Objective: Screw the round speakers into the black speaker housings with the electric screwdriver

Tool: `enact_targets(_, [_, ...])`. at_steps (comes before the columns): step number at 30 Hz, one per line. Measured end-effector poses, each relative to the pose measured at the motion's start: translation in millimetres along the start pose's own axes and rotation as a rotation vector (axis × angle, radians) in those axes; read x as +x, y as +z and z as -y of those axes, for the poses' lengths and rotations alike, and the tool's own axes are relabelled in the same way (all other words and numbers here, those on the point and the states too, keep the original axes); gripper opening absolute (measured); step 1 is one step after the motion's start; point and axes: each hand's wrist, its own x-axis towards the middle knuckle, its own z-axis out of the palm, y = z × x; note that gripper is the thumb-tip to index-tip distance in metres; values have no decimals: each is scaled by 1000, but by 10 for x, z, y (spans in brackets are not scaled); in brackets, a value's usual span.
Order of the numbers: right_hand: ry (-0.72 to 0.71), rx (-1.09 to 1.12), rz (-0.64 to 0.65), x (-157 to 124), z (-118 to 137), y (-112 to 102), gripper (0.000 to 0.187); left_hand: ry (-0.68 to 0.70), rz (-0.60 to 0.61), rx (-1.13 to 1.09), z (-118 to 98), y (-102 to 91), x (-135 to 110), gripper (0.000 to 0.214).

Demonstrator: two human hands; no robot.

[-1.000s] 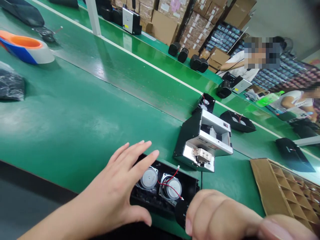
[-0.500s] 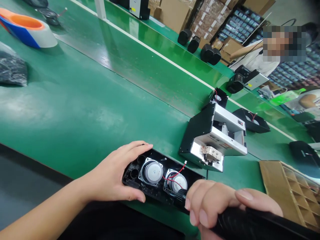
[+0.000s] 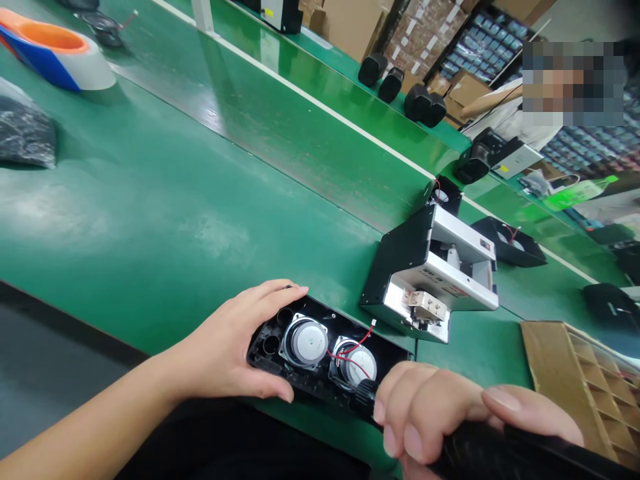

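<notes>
At our view's six o'clock, a black casing (image 3: 320,381) lay open on the green surface (image 3: 175,200), two round speakers (image 3: 309,343) inside. Our left hand (image 3: 230,343) held its nine o'clock end in a spanning grip; our right hand's (image 3: 440,408) grip wrapped a black tool (image 3: 485,450). A silver-and-black machine (image 3: 425,273) stood at the casing's two o'clock.
</notes>
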Motion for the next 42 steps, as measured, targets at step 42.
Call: enact_targets(42, [-417, -231, -68, -307, -422, 426, 38, -59, -22, 1, 21, 27, -80, 123])
